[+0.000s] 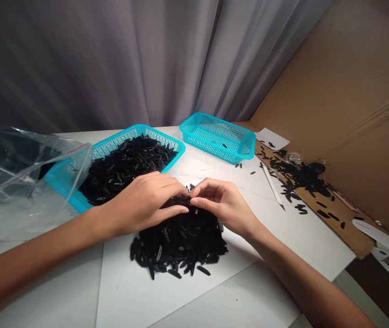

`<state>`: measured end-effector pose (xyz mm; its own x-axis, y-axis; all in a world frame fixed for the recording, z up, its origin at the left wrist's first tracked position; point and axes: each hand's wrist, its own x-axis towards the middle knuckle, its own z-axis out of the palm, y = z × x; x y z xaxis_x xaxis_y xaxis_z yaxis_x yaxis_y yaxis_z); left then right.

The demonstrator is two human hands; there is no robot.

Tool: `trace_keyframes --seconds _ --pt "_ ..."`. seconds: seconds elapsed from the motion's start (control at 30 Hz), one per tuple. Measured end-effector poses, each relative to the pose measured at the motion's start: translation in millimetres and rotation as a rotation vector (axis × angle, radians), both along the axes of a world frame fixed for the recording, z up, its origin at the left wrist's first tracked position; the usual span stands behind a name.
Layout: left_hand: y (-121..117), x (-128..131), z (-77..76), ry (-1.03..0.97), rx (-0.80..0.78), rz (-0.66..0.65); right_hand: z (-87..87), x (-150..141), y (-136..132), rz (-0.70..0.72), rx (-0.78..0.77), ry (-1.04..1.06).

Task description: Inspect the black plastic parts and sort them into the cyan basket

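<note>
Fingers [177,210] curled at black plastic pieces pile [181,241], grip unclear; teal basket [228,152] behind pile near empty, heaped basket [119,142] left.

The left hand [143,205] and right hand [223,207] are covering the top of the pile of small black pieces [181,241], hiding whatever they are touching. The pieces are too small to identify exactly. Left of the pile, a clear plastic bag [20,182] is running off the picture's edge and hiding one corner of a teal basket [140,141].
</note>
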<state>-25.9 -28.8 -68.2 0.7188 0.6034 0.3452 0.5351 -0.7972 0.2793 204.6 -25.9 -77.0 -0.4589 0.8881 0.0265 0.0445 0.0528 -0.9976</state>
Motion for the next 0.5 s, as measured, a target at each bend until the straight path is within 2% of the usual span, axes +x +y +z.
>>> trace_keyframes --seconds 0.13,0.37,0.5 --pt "-1.2 2.1 -1.0 -0.036 0.112 -0.056 -2.2 -2.1 -1.8 0.021 -0.119 0.073" --pt "0.5 3.6 0.6 -0.225 -0.048 -0.018 -0.4 -3.3 -2.7 -0.01 -0.151 0.098" --pt "1.3 3.7 0.6 -0.284 -0.039 -0.005 1.6 -2.7 -3.0 -0.034 -0.126 0.08"
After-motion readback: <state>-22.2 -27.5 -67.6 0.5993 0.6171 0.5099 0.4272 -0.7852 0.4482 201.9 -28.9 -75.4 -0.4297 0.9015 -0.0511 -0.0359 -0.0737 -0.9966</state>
